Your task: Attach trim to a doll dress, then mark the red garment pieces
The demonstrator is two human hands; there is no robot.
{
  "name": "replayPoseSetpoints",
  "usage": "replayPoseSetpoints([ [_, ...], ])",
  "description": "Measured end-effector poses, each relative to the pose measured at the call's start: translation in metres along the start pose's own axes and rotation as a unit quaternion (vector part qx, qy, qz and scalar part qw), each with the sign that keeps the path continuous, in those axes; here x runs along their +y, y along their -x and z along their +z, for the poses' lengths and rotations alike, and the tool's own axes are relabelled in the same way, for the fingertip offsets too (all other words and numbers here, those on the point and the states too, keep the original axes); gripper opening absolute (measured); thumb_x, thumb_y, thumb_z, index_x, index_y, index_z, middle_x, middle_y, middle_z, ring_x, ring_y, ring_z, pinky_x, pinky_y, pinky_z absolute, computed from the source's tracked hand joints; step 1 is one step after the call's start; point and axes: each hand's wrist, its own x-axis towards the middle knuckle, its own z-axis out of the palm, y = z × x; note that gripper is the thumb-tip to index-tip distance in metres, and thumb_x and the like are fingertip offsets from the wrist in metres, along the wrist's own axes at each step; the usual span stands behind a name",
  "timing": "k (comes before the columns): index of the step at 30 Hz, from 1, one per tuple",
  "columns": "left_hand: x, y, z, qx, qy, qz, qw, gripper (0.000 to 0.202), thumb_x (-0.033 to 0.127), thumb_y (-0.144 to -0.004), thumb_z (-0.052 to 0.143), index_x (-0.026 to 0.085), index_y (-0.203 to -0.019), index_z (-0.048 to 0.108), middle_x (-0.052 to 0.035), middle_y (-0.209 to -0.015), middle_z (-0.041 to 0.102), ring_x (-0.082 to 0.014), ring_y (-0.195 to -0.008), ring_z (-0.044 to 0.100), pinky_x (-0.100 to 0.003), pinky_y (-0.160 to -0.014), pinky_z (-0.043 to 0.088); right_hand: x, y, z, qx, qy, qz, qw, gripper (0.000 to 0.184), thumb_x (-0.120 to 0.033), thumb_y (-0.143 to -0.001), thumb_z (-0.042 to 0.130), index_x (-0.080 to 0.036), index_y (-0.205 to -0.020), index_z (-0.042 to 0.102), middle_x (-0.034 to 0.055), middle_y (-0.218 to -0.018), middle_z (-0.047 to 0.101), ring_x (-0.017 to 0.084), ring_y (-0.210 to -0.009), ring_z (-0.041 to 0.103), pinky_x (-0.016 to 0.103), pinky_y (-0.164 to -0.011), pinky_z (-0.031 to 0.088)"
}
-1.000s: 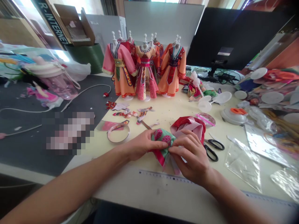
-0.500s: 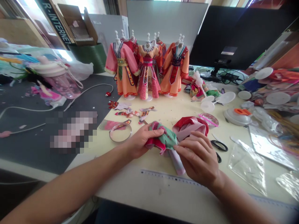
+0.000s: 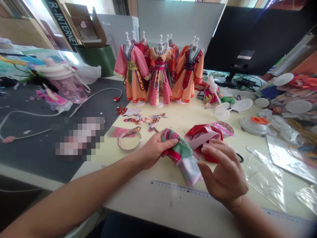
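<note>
Right fingers [image 3: 223, 151] have released the green cloth [image 3: 184, 147].

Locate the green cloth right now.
Head view, just right of centre: the green cloth is in the left hand, with the red cloth to its right and the ruler below.

Green cloth [image 3: 185, 147] in left hand [image 3: 153, 149]

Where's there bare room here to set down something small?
Mainly the strip of pale tabletop between the ruler and the front edge. A smaller patch with specks lies between the doll dresses and the red cloth. The right side is crowded with plastic bags and piled fabric.
</note>
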Motion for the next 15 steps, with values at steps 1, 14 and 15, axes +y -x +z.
replayPoseSetpoints([
  [1,-0.0007,-0.0005,-0.0004,-0.007,0.001,0.000,1.000,0.027,0.033,-0.075,0.071,0.013,-0.085,0.057,-0.0005,-0.070,0.061,-0.0092,-0.059,0.057,-0.020,-0.054,0.043,-0.0007,-0.0009,0.0002,-0.032,0.010,-0.004,0.999,0.051,-0.005,-0.072,0.063,-0.016,-0.122,0.055,0.0098,-0.102,0.058,0.024,-0.094,0.057,0.053,-0.086,0.048],
  [14,-0.0022,0.0006,0.0090,0.015,0.087,-0.039,0.995,0.027,0.030,-0.070,0.075,0.011,-0.077,0.058,-0.0002,-0.065,0.061,-0.0085,-0.055,0.057,-0.018,-0.052,0.044,-0.0041,0.0005,0.0044,-0.135,0.079,-0.099,0.983,0.025,0.001,-0.072,0.057,-0.020,-0.086,0.060,0.0046,-0.100,0.055,0.020,-0.094,0.053,0.049,-0.094,0.043],
  [15,-0.0019,0.0006,0.0091,0.021,0.095,-0.042,0.994,0.026,0.029,-0.070,0.075,0.011,-0.076,0.058,-0.0002,-0.065,0.061,-0.0085,-0.055,0.057,-0.018,-0.052,0.044,-0.0031,0.0013,0.0047,-0.141,0.079,-0.102,0.982,0.025,0.001,-0.073,0.056,-0.020,-0.086,0.060,0.0048,-0.101,0.055,0.020,-0.095,0.053,0.049,-0.095,0.043],
])
